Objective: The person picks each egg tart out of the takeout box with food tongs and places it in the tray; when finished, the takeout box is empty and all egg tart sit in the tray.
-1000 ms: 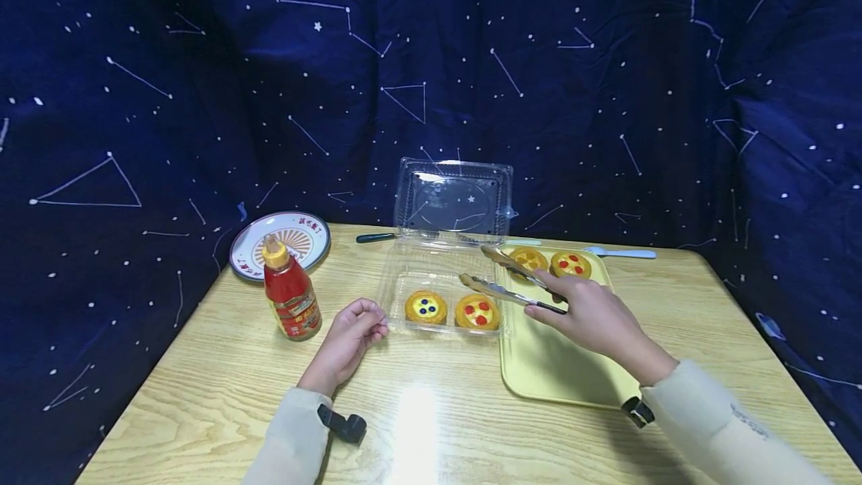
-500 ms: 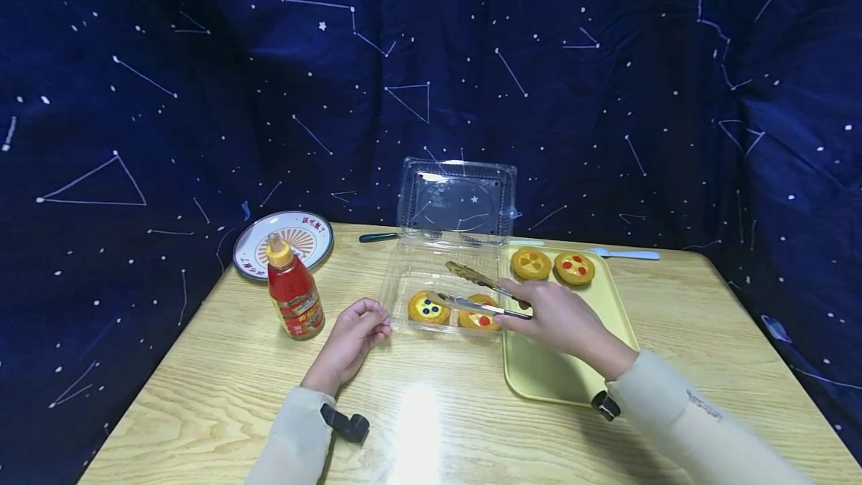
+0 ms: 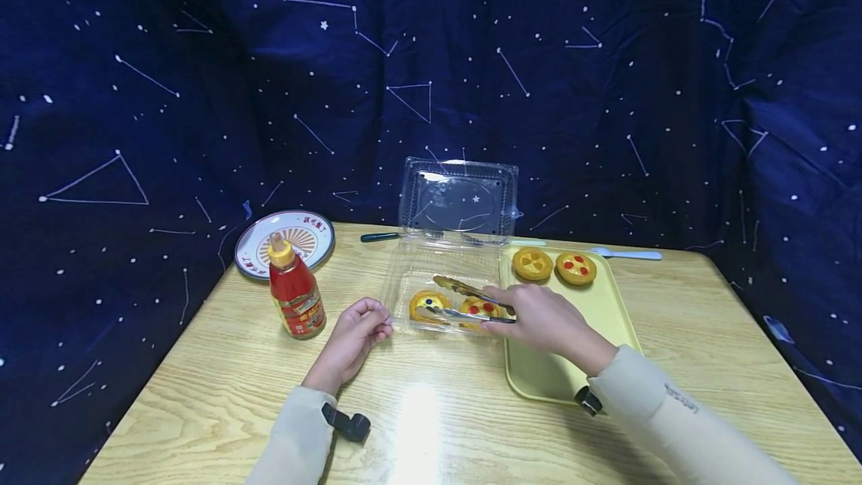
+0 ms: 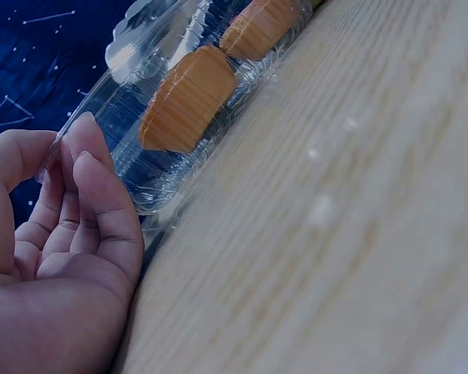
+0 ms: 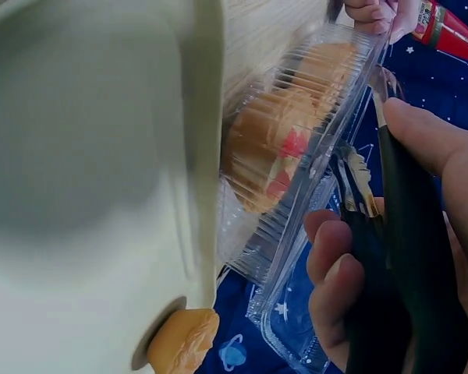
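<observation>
My left hand (image 3: 353,335) pinches the front left corner of a clear plastic clamshell box (image 3: 458,200) whose lid stands raised. Inside the box are a tart with blue dots (image 3: 423,301) and a tart with red pieces (image 3: 480,305). My right hand (image 3: 542,320) holds metal tongs (image 3: 465,288) with dark handles (image 5: 413,257). Their arms are spread over the box, one tip covering part of the blue-dotted tart; whether it touches is unclear. In the left wrist view my thumb and fingertips (image 4: 86,132) meet at the box rim.
A yellow tray (image 3: 552,376) right of the box holds an orange-topped tart (image 3: 532,264) and a red-topped tart (image 3: 575,269). At left stand a red sauce bottle (image 3: 296,294) and a patterned plate (image 3: 259,247). Behind lie a dark handle (image 3: 379,237) and a light blue fork (image 3: 629,254).
My right hand has carried the tongs left and slightly down, from the tray's edge to above the tarts in the box. My left hand keeps its hold on the corner.
</observation>
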The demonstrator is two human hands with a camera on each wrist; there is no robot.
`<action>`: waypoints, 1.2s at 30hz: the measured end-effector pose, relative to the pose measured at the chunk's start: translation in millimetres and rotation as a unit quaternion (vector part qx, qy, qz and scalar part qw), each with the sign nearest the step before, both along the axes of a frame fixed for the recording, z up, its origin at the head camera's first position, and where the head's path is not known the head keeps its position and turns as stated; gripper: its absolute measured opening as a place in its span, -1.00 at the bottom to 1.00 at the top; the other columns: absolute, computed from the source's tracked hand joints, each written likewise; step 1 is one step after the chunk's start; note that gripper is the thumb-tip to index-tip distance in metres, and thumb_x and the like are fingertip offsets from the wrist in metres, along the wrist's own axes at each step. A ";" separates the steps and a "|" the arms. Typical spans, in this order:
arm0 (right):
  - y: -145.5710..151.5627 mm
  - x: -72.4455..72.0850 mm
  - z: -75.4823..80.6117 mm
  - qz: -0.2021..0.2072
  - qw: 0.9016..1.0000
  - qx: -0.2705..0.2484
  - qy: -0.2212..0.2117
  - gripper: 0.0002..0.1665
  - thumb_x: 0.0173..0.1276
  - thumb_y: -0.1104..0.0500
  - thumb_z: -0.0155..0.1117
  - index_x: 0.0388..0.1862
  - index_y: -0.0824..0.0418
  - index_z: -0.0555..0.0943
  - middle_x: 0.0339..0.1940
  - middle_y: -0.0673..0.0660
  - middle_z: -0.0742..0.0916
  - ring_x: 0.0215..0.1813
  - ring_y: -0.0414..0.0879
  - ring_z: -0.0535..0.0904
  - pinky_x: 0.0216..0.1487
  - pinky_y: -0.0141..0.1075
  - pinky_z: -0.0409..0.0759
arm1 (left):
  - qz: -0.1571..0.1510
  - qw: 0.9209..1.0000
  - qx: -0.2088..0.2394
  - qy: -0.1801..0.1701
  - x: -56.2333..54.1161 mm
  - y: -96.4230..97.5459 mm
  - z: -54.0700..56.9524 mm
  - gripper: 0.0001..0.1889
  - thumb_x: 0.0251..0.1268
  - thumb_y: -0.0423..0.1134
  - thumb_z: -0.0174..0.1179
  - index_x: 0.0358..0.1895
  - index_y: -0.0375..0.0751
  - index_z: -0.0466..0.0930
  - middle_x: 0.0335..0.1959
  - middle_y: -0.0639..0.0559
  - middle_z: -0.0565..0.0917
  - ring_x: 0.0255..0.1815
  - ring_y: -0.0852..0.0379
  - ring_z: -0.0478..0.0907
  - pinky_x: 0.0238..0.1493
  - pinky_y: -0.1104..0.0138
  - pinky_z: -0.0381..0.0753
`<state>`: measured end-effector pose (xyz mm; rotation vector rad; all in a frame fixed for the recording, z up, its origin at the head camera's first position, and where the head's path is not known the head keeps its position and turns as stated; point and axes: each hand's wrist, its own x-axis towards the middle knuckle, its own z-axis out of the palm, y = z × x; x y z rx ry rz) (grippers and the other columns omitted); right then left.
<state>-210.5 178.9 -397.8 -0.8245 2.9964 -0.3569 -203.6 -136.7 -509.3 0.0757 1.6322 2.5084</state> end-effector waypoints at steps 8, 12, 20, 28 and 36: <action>-6.0 -3.8 -1.5 0.001 1.000 0.016 -0.005 -0.22 0.21 -0.35 0.34 0.34 -0.04 0.54 0.09 0.08 0.71 -0.36 -0.17 0.56 -0.65 -0.28 0.35 | 0.006 1.000 0.006 -0.003 -0.8 0.8 -1.8 -0.90 0.34 -0.41 0.17 -0.24 -0.33 0.43 -0.38 -0.10 0.58 -0.43 0.17 0.59 -0.39 0.47 0.57; -7.9 -5.4 -1.5 -0.013 1.000 0.016 -0.003 -0.24 0.22 -0.33 0.34 0.34 -0.05 0.54 0.07 0.10 0.72 -0.40 -0.15 0.53 -0.65 -0.26 0.35 | 0.002 1.000 0.009 -0.002 -1.2 1.2 -2.3 -0.90 0.35 -0.40 0.17 -0.24 -0.32 0.43 -0.38 -0.09 0.59 -0.43 0.17 0.60 -0.39 0.47 0.57; -11.0 -6.7 -1.4 -0.006 1.000 0.027 -0.009 -0.23 0.19 -0.32 0.38 0.32 -0.04 0.55 0.08 0.10 0.72 -0.40 -0.14 0.53 -0.63 -0.25 0.36 | -0.005 1.000 0.002 0.004 -1.4 0.1 -1.8 -0.90 0.37 -0.39 0.16 -0.23 -0.31 0.42 -0.38 -0.06 0.59 -0.41 0.19 0.60 -0.36 0.47 0.58; -14.5 -9.2 -3.0 -0.008 0.999 0.043 -0.014 -0.22 0.19 -0.33 0.37 0.33 -0.05 0.54 -0.33 0.00 0.69 -0.48 -0.11 0.43 -0.64 -0.22 0.33 | -0.005 1.000 -0.004 -0.002 -1.7 0.2 0.9 -0.95 0.42 -0.45 0.05 -0.24 -0.27 0.44 -0.39 -0.02 0.60 -0.41 0.18 0.59 -0.35 0.46 0.58; -16.1 -10.5 -5.2 -0.001 0.999 0.041 -0.025 -0.23 0.19 -0.31 0.39 0.31 -0.01 0.56 -0.38 -0.01 0.66 -0.48 -0.11 0.43 -0.63 -0.22 0.32 | 0.001 1.000 -0.003 -0.008 -1.5 -0.1 -0.1 -0.97 0.38 -0.43 0.11 -0.22 -0.31 0.44 -0.38 -0.04 0.59 -0.41 0.17 0.59 -0.36 0.45 0.58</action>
